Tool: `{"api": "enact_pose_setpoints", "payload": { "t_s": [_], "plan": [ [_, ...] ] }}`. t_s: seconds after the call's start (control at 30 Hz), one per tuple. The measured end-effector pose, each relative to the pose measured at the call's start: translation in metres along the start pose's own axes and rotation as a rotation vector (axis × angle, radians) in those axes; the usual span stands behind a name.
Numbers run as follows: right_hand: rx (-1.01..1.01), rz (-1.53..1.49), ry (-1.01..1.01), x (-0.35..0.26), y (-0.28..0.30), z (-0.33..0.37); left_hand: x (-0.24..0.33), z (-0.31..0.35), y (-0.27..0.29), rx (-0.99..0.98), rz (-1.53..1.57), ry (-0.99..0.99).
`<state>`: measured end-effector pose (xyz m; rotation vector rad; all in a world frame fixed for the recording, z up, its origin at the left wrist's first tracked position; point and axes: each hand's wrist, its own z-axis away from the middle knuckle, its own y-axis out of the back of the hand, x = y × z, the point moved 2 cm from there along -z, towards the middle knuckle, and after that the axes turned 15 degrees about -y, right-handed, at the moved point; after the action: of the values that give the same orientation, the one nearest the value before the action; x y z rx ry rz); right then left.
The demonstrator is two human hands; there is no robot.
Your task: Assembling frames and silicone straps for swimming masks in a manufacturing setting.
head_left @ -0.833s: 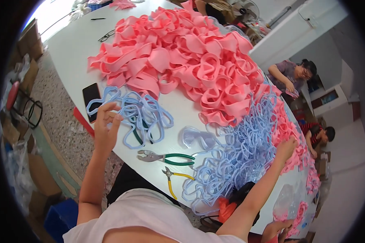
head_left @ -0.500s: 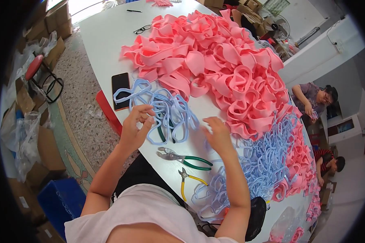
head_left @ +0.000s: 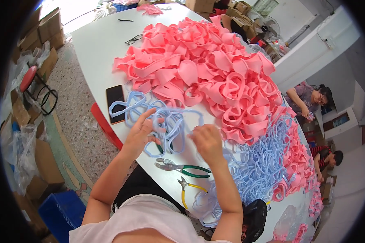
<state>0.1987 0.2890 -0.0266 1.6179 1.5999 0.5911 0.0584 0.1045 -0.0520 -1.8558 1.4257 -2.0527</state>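
Note:
My right hand (head_left: 207, 141) has its fingers closed on one end of a light blue loop band (head_left: 201, 117), which is blurred by motion and stretches left toward my other hand. My left hand (head_left: 140, 133) has its fingers spread beside the loop's far end; whether they touch it is hard to tell. Under and behind both hands lies a small heap of light blue loops (head_left: 129, 106), with part of a green handle showing beneath. Closer to me are green-handled slip-joint pliers (head_left: 190, 170) and yellow-handled cutters (head_left: 183, 184).
A large pile of pink bands (head_left: 186, 71) covers the white table's (head_left: 91, 52) middle. More blue loops (head_left: 255, 170) lie tangled at right. A phone (head_left: 117, 95) and glasses (head_left: 134, 39) lie on the left side. A red stool (head_left: 103, 123) touches the left edge. Two people sit at far right.
My right hand, empty before, has moved slightly left and closed on a blue loop, now raised off the small heap. My left hand's fingers have spread, and the view has shifted slightly.

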Motion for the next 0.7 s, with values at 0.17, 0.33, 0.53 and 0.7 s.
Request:
{"api": "enact_pose_setpoints", "payload": {
  "t_s": [0.17,0.33,0.53,0.7],
  "plan": [
    [-0.066,-0.132,0.007,-0.006,0.008,0.006,-0.007,-0.008,0.007,-0.162,-0.092,0.046],
    [0.152,0.448,-0.42,0.094,0.007,-0.002,-0.01,-0.002,0.017,0.004,-0.072,-0.011],
    [0.134,0.373,-0.435,0.14,0.049,-0.009,0.001,0.006,0.017,0.035,0.001,-0.006],
    [0.336,-0.796,-0.867,0.085,0.095,-0.02,-0.005,0.012,0.025,0.088,0.092,-0.04]
  ]
}}
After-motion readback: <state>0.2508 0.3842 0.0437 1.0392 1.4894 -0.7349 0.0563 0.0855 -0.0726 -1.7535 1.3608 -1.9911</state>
